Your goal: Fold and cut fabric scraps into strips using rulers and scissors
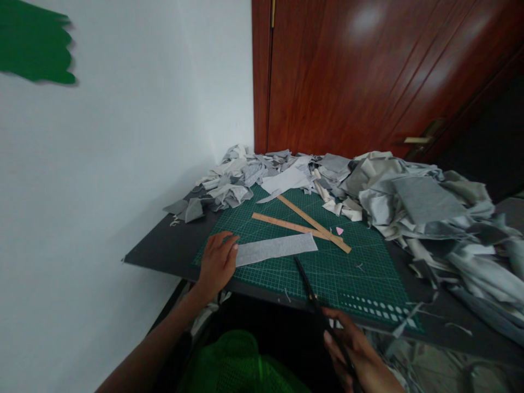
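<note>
A light grey fabric strip [278, 248] lies across the green cutting mat [262, 281], stretching rightward from my left hand [218, 261]. The fingers of that hand close over the strip's left end, the thumb side toward the cloth. In my right hand [354, 346], just off the table's front edge, is a pair of black scissors [305, 276]. Their blades point up and left over the mat, apart from the strip, and look closed. Two wooden rulers [289, 222] cross each other just beyond the strip. Beside them is a small pink triangular piece [339, 231], perhaps chalk.
Heaps of grey and off-white fabric scraps [229, 188] line the back of the dark table [176, 245]. A taller fabric pile [426, 199] fills the right side. A white wall [123, 136] bounds the left, a wooden door [347, 76] the back. Loose threads lie near the front edge.
</note>
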Motion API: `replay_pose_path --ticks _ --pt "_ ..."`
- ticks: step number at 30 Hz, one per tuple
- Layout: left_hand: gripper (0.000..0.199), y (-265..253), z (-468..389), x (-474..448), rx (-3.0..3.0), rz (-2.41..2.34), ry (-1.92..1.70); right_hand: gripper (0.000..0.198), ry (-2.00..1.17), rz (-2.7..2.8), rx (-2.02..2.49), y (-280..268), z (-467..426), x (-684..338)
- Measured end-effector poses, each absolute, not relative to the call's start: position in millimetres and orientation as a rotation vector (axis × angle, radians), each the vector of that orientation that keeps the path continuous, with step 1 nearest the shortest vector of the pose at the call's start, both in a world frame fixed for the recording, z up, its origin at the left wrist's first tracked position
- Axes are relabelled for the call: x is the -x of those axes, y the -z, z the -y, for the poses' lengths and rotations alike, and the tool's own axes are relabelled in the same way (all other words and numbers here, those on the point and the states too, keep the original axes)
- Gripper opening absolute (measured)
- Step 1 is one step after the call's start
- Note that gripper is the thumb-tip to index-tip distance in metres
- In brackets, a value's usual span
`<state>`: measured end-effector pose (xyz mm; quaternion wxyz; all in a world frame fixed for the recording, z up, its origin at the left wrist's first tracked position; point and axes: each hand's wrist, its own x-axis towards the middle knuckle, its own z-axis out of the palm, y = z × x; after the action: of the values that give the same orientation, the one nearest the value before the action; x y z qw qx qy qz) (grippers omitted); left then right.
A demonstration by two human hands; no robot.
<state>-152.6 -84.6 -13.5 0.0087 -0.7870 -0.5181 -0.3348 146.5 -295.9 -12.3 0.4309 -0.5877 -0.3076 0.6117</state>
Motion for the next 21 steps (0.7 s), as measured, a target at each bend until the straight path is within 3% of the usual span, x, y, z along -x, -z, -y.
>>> replay_pose_path --ticks 3,10,13,21 --pt "0.035 17 67 169 2.654 1.697 1.210 0.075 -1.547 0.650 1.422 6 288 -146" --pt "0.035 18 65 183 3.056 1.555 1.142 0.067 -1.561 0.561 1.261 1 240 -141" --pt "0.038 14 74 178 3.303 1.382 1.030 0.070 -1.524 0.599 1.243 -4 217 -136" --pt "0.062 3 92 157 3.101 0.871 0.471 0.067 -1.540 0.681 1.184 3 238 -145"
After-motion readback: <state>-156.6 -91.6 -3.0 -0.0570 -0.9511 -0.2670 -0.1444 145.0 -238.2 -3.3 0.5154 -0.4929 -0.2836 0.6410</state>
